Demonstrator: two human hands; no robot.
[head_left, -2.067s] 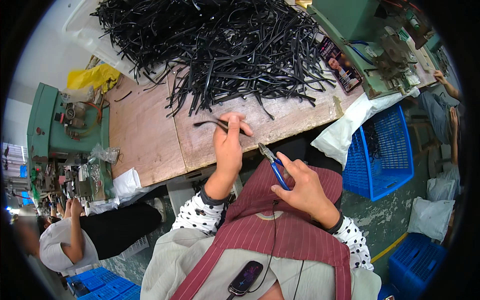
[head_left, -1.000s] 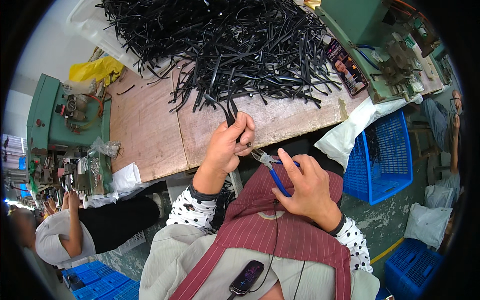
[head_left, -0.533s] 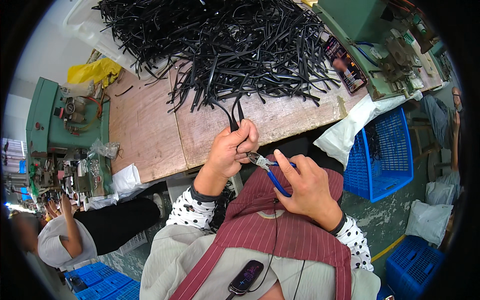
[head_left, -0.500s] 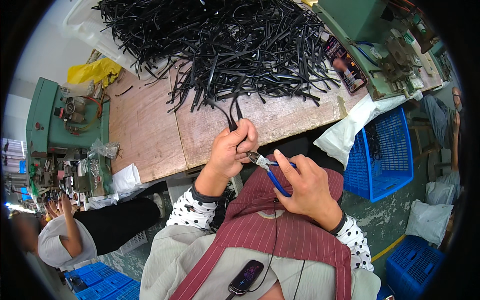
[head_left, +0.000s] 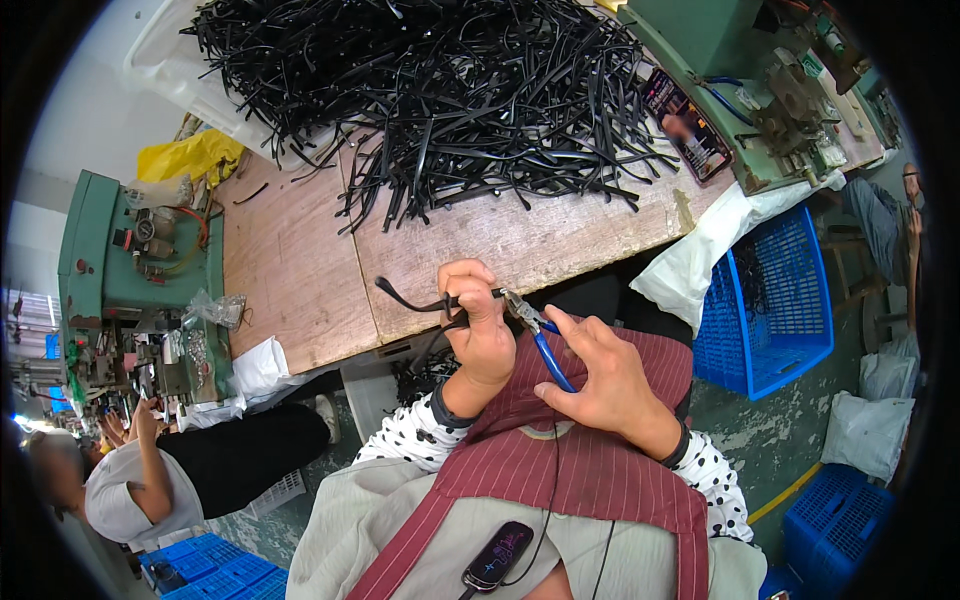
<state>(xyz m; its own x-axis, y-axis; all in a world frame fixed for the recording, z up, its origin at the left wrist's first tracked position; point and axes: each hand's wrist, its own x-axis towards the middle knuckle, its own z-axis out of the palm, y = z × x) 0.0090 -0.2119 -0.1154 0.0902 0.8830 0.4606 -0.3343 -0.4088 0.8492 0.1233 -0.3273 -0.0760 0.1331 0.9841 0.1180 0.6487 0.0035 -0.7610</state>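
My left hand (head_left: 482,335) grips a thin black curved strip (head_left: 415,303) held sideways just over the near edge of the wooden table (head_left: 290,270). My right hand (head_left: 598,380) holds blue-handled pliers (head_left: 540,340), whose jaws meet the strip's end beside my left thumb. A large heap of similar black strips (head_left: 450,90) covers the far part of the table.
A green machine (head_left: 130,270) stands at the left, another green machine (head_left: 760,80) at the back right. A blue crate (head_left: 770,310) sits on the floor to the right with a white bag (head_left: 700,260) beside it. Another person (head_left: 150,480) sits lower left.
My left hand picked a strip from the table, brought it toward me and turned it from upright to sideways. The pliers in my right hand rose to meet it.
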